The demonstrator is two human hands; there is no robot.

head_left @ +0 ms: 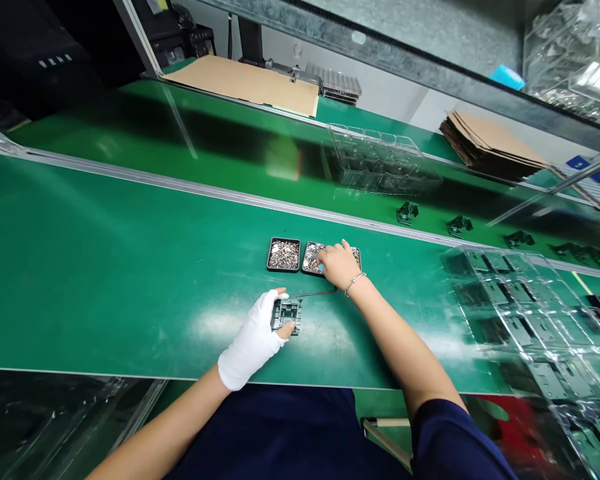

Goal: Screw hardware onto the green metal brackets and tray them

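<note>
Gloved left grip (253, 337) holding squarish grey-green part (289, 312), dark-centred, seemingly plastic

Cardboard sheet (245, 83): well beyond the right fingers (330, 252), leftward
Cardboard stack (490, 143): beyond them, rightward
Shelf (405, 55): beyond them, higher up

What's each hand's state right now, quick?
Left hand: closed, holding a grey-green rectangular part.
Right hand: over small silvery pieces in a black rectangular tray; whether it grips any cannot be told.
</note>
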